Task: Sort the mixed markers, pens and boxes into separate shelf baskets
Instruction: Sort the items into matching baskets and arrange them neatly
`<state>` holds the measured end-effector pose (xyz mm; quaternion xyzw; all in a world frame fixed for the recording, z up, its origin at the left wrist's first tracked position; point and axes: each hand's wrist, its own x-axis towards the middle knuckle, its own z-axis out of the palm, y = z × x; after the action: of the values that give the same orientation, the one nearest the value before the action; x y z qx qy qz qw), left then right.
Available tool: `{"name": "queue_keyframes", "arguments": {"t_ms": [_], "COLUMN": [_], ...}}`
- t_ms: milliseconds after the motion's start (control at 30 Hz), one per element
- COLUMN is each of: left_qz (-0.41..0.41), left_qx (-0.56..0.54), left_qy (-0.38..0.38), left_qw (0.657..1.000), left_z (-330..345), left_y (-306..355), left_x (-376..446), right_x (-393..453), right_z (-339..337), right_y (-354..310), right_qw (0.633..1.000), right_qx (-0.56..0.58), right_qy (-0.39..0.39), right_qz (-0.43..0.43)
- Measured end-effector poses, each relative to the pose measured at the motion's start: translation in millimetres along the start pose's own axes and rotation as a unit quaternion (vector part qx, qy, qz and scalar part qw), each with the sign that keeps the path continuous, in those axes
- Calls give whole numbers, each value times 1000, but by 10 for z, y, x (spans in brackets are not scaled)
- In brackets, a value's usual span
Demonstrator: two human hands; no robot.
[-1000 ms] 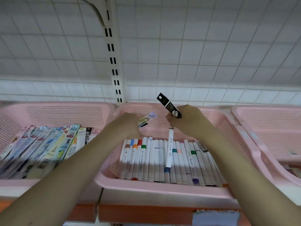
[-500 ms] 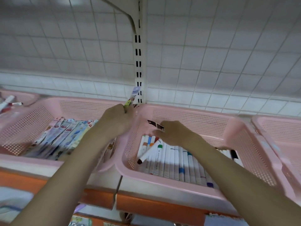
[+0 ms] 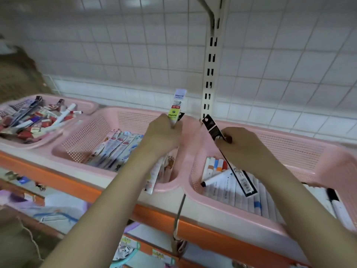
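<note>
The left hand has its grip closed around a green-labelled pen pack, held upright over the middle basket of similar packs. The right hand pinches a black pen pack slanting above the marker basket. Best to lower each flat, aligned with its own kind.

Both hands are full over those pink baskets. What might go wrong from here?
The long black pack in the right hand is gripped near one end, so it could slip into the marker basket, mixing sorts. A loose marker already lies crooked across the neat row. One packet by the left hand overhangs its basket's rim and may fall.
</note>
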<state>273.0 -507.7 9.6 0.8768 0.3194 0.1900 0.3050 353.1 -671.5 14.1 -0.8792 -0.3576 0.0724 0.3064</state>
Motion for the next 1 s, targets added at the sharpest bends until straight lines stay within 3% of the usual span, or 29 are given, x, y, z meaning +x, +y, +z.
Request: {"name": "queue_keyframes", "arguments": {"t_ms": [100, 200, 367, 600, 800, 1000], "left_qz": [8, 18, 23, 37, 102, 53], "left_qx": [-28, -76, -224, -208, -148, -85], "left_qy": [7, 65, 132, 44, -53, -157], "left_qw": [1000, 995, 965, 976, 982, 983], "left_z": [-264, -577, -1009, -1447, -1545, -1289], "left_y": [-163, -358, -847, -1572, -1842, -1936], "left_x": [69, 140, 358, 739, 990, 1159], "right_x": [39, 111, 243, 530, 682, 721], "right_z": [109, 264, 617, 1281, 1640, 1730], "right_y": [-267, -585, -1159, -1767, -1892, -1901], "right_qw": [998, 992, 985, 986, 983, 979], "right_qx": [53, 113, 143, 115, 75, 55], "right_qy": [21, 32, 78, 118, 167, 172], "right_qz": [-19, -38, -62, -31, 32, 92]}}
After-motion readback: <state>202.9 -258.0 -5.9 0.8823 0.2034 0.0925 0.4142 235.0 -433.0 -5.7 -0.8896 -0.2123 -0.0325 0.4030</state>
